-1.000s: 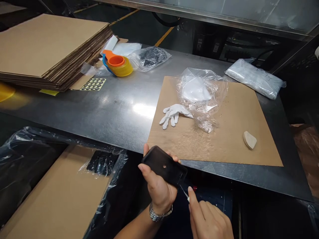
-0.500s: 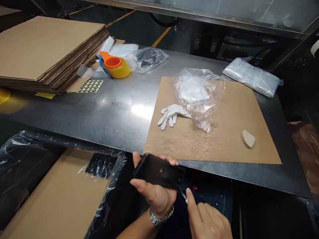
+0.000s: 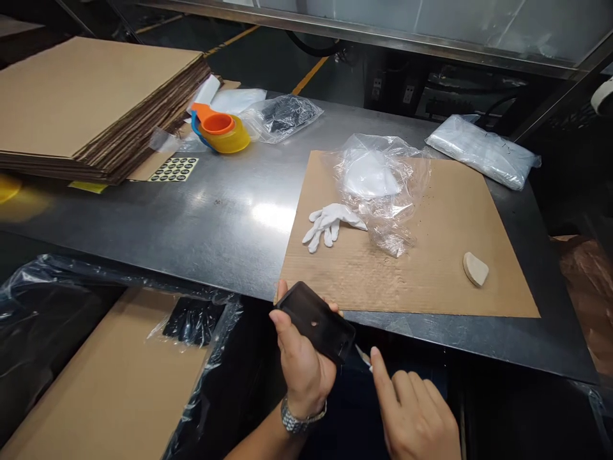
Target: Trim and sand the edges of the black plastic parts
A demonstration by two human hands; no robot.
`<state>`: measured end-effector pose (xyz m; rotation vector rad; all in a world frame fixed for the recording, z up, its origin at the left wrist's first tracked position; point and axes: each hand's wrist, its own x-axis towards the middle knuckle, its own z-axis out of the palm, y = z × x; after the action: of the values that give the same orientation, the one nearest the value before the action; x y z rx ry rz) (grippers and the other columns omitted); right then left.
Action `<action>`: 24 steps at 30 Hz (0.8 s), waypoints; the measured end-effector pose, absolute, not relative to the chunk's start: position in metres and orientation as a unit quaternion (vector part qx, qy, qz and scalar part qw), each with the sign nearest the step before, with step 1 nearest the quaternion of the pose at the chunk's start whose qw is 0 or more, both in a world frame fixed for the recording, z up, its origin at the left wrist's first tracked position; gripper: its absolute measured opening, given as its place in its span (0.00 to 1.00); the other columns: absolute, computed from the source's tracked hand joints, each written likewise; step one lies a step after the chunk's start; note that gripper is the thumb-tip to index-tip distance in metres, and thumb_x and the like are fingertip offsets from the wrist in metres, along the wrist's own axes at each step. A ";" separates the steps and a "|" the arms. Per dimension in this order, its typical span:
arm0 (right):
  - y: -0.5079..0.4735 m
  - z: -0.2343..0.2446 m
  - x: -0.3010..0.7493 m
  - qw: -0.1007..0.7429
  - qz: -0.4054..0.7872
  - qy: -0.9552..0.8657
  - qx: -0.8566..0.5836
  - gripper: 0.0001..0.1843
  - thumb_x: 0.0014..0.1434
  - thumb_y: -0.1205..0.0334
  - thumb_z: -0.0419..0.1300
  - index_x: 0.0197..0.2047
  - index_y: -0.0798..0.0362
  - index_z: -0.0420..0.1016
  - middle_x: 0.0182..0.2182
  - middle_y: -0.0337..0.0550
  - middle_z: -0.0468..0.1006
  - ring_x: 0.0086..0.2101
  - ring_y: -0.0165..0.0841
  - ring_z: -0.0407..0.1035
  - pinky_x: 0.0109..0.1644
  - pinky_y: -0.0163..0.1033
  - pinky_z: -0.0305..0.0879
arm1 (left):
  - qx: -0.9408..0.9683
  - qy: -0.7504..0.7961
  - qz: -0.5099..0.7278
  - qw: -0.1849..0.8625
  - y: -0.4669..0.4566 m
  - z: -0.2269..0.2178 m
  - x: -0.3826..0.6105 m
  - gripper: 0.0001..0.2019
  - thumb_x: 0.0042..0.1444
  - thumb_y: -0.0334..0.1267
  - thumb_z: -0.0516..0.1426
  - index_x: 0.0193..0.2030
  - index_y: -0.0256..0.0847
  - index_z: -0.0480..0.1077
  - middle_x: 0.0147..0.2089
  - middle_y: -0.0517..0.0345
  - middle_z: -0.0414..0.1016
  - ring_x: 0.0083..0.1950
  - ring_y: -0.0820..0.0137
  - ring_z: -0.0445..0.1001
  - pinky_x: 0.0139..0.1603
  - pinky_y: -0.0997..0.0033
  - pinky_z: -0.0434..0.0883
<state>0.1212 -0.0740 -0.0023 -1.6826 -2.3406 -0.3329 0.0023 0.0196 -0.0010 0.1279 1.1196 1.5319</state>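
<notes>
My left hand [image 3: 306, 361] is closed around a black, phone-case-like shell [image 3: 313, 326] with a small round hole in it. The shell is tilted, its hollow side facing me, just off the table's front edge. In my right hand [image 3: 416, 409] is a small knife [image 3: 363, 355] with a thin metal blade; my index finger lies stretched along it. The blade points at the shell's lower right corner, and I cannot tell whether it touches. Most of the knife's handle is hidden by my fingers.
On the metal table [image 3: 215, 230] lies a cardboard sheet [image 3: 445, 223] bearing a white glove [image 3: 330, 223], a clear plastic bag [image 3: 383, 185] and a beige block [image 3: 476, 268]. Stacked cardboard [image 3: 105, 96], a tape dispenser [image 3: 223, 131] and stickers [image 3: 175, 168] are left; a lined box [image 3: 115, 364] stands below.
My left hand has turned the shell so that it slants more down to the right. My right hand and the knife have shifted slightly right.
</notes>
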 end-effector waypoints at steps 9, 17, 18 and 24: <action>-0.027 -0.019 0.180 0.027 -0.106 -0.697 -0.708 0.20 0.64 0.62 0.48 0.59 0.51 0.64 0.24 0.40 0.63 0.25 0.33 0.57 0.30 0.38 0.50 | -0.056 0.413 0.476 0.774 0.026 0.003 -0.005 0.18 0.61 0.47 0.46 0.50 0.41 0.68 0.31 0.55 0.74 0.30 0.68 0.75 0.35 0.61 0.75; 0.019 -0.035 0.234 0.078 -0.124 -0.680 -0.718 0.18 0.61 0.64 0.51 0.53 0.52 0.70 0.34 0.50 0.67 0.34 0.38 0.59 0.36 0.42 0.56 | -0.075 0.297 0.240 0.921 0.022 -0.005 -0.008 0.27 0.60 0.53 0.44 0.38 0.29 0.71 0.31 0.46 0.78 0.32 0.58 0.79 0.32 0.62 0.74; 0.014 -0.026 0.225 0.129 -0.084 -0.702 -0.695 0.17 0.61 0.64 0.51 0.53 0.53 0.70 0.35 0.50 0.68 0.36 0.38 0.60 0.37 0.42 0.57 | -0.069 0.294 0.219 0.928 0.021 -0.007 -0.007 0.28 0.60 0.54 0.44 0.38 0.28 0.71 0.30 0.45 0.78 0.30 0.58 0.79 0.30 0.65 0.74; -0.023 0.035 0.151 0.269 0.240 -0.819 -0.446 0.08 0.61 0.64 0.54 0.42 0.49 0.74 0.29 0.38 0.71 0.33 0.30 0.61 0.37 0.39 0.55 | -0.132 0.253 0.205 0.936 0.017 -0.008 0.004 0.25 0.61 0.50 0.45 0.39 0.28 0.72 0.31 0.46 0.79 0.31 0.65 0.78 0.33 0.70 0.73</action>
<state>0.1510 -0.0228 0.0345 -1.2018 -2.2098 0.6484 0.0043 0.0168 -0.0075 -0.2698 0.5167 0.4180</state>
